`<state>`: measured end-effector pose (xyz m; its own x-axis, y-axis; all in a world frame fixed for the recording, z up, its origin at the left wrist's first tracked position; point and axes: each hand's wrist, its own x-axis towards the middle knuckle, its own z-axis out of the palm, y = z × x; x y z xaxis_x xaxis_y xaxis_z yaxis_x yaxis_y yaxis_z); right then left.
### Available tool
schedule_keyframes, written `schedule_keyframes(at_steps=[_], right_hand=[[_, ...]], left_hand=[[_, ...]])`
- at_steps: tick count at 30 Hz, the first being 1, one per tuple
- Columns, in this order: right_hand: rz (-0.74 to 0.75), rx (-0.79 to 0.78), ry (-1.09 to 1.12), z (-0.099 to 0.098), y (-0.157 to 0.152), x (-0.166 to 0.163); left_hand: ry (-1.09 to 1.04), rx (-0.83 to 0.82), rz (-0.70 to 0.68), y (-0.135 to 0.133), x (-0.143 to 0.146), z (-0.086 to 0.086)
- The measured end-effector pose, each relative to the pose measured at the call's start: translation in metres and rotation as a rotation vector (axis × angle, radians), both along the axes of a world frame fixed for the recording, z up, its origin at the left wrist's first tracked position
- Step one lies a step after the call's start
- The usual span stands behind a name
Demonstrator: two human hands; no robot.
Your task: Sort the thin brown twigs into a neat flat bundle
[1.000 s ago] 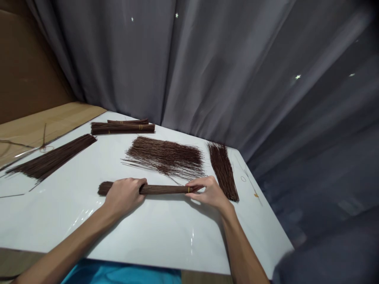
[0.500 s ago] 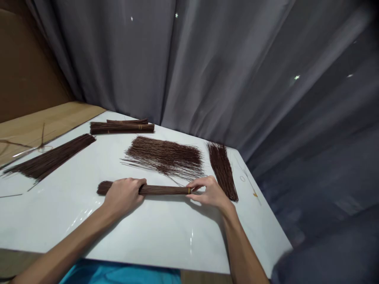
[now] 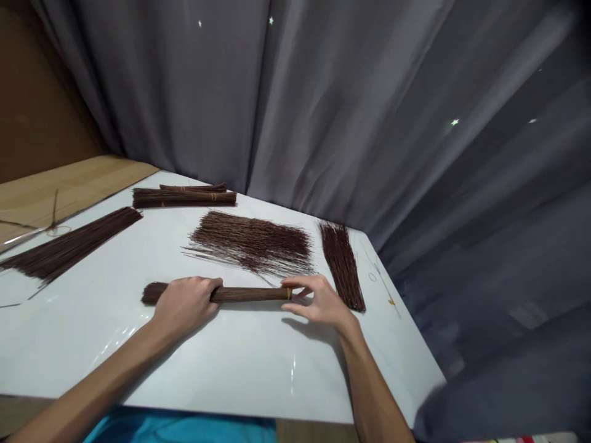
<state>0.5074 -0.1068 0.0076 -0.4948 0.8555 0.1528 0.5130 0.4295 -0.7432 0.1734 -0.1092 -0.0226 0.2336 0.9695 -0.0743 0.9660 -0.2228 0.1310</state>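
My left hand (image 3: 188, 307) is wrapped round a bundle of thin brown sticks (image 3: 249, 294), held level above the white table. The bundle's blunt end pokes out to the left of that fist. At its right end sits a yellow rubber band (image 3: 289, 293). My right hand (image 3: 318, 300) has its thumb below and fingers above this end, gripping at the band. Just beyond the bundle lies a loose spread of similar sticks (image 3: 253, 240).
Banded bundles (image 3: 184, 197) lie at the back left. A fanned pile (image 3: 78, 243) is on the left, another loose pile (image 3: 341, 264) on the right. A small ring (image 3: 372, 277) rests near the table's right edge. A grey curtain (image 3: 300, 111) hangs behind.
The view has shifted slightly, so everything sits a little further left. My right fingertips have slid slightly left over the banded end, thumb and fingers a bit wider apart. My left hand keeps its hold.
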Motion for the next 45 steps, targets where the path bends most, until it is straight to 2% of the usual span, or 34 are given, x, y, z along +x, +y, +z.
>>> schedule_keyframes(at_steps=[4, 7, 15, 29, 37, 45], right_hand=[[-0.011, 0.064, -0.075, 0.003, -0.004, -0.017], [0.028, 0.024, -0.073, 0.004, -0.004, -0.022], [-0.063, -0.103, 0.218, -0.004, 0.003, -0.010], [-0.236, -0.142, 0.380, -0.022, 0.016, 0.005], [-0.234, -0.329, 0.410, -0.021, 0.016, 0.007], [-0.199, -0.265, 0.281, -0.011, 0.018, 0.022]], left_hand=[[-0.025, -0.008, -0.022, -0.001, 0.000, 0.001], [-0.041, -0.004, -0.018, -0.001, -0.001, 0.000], [-0.033, 0.005, -0.007, -0.002, -0.001, 0.000], [-0.034, -0.008, 0.045, -0.002, -0.001, 0.005], [-0.019, -0.008, 0.054, -0.003, -0.002, 0.006], [-0.009, 0.005, 0.043, -0.004, -0.003, 0.006]])
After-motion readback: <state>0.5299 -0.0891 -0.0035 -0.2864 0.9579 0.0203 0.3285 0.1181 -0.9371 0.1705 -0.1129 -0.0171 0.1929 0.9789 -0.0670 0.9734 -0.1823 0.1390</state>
